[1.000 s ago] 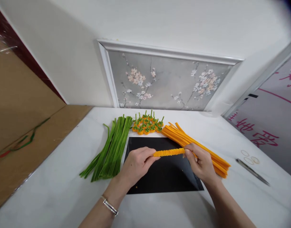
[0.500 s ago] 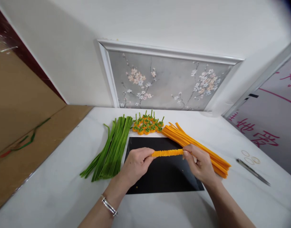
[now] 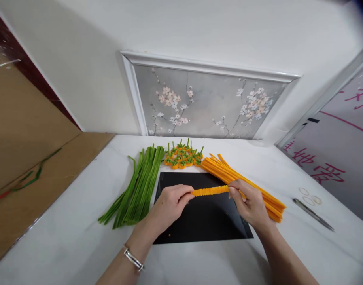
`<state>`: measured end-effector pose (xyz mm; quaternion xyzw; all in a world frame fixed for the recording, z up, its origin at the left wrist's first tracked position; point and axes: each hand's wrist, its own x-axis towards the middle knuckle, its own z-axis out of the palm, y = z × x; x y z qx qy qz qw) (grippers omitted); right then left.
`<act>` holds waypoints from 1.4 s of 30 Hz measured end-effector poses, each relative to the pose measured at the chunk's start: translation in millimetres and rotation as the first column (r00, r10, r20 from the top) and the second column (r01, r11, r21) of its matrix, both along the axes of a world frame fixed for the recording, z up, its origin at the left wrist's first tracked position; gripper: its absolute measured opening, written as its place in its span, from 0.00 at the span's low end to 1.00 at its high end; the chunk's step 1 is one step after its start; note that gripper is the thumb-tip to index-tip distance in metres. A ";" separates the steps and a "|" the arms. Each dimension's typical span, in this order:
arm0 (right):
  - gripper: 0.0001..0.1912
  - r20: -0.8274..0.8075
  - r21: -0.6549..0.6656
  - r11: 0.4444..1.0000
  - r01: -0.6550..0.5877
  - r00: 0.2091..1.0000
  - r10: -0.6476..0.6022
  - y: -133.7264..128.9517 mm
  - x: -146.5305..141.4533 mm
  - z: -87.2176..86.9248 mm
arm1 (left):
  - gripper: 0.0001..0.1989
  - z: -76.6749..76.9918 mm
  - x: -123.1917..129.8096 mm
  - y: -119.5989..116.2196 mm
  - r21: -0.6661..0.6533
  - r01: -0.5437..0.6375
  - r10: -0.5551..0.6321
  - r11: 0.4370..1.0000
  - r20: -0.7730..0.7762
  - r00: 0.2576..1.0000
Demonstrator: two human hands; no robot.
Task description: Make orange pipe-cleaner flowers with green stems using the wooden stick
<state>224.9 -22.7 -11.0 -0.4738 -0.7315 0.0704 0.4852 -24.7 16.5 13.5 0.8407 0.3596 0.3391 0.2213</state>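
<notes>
Between my hands stretches a short row of tightly folded orange pipe cleaner [image 3: 211, 191], held nearly level above a black mat [image 3: 202, 221]. My left hand [image 3: 174, 202] pinches its left end, thumb against fingers. The right end is gripped by my right hand [image 3: 249, 202], whose fingertips are closed on it. Behind the right hand lies a bundle of straight orange pipe cleaners [image 3: 237, 172]. Left of the mat is a bundle of green pipe cleaners [image 3: 142, 188]. Several small orange pieces with green tops and stems [image 3: 184, 155] stand behind the mat.
Tweezers [image 3: 313, 214] lie on the white table [image 3: 291, 253] at the right, beside several thin rings [image 3: 309, 196]. A cardboard sheet [image 3: 95, 143] borders the left side. At the back rises a wall with a framed floral panel [image 3: 211, 103].
Both hands keep their hold on the folded orange piece. My left fingers have shifted very slightly right along its end, and the whole view has moved a little.
</notes>
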 end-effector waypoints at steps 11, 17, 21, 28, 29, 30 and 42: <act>0.08 0.012 0.052 0.992 -0.118 0.993 0.118 -3.2 -28.7 4.6 | 0.22 8.4 14.3 -13.9 -0.025 0.010 -0.013 1.000 -0.113 0.994; 0.09 0.033 -0.024 0.967 -0.252 0.967 0.253 -3.8 -36.2 -0.1 | 0.06 2.6 22.7 -20.0 -0.062 0.091 -0.097 0.994 -0.107 0.990; 0.08 0.062 -0.087 0.959 -0.269 0.959 0.275 -2.8 -33.9 -1.0 | 0.06 -0.8 19.5 -18.7 -0.015 0.068 -0.070 0.998 -0.173 0.983; 0.07 0.086 -0.118 0.957 -0.267 0.957 0.277 -2.6 -37.4 -2.8 | 0.06 -7.9 19.6 -17.5 0.059 0.024 -0.010 0.998 -0.223 0.975; 0.07 0.100 -0.123 0.956 -0.267 0.955 0.279 -2.6 -37.7 -2.9 | 0.07 -7.7 20.0 -17.4 0.059 0.015 -0.001 0.998 -0.228 0.974; 0.07 0.116 -0.121 0.956 -0.266 0.953 0.280 -2.5 -37.8 -2.8 | 0.07 -7.2 20.3 -17.3 0.054 0.006 0.007 0.999 -0.230 0.973; 0.06 0.149 -0.095 0.976 -0.196 0.967 0.208 -7.4 -23.6 8.4 | 0.10 1.5 12.3 -10.1 -0.164 -0.019 0.005 0.986 -0.089 0.996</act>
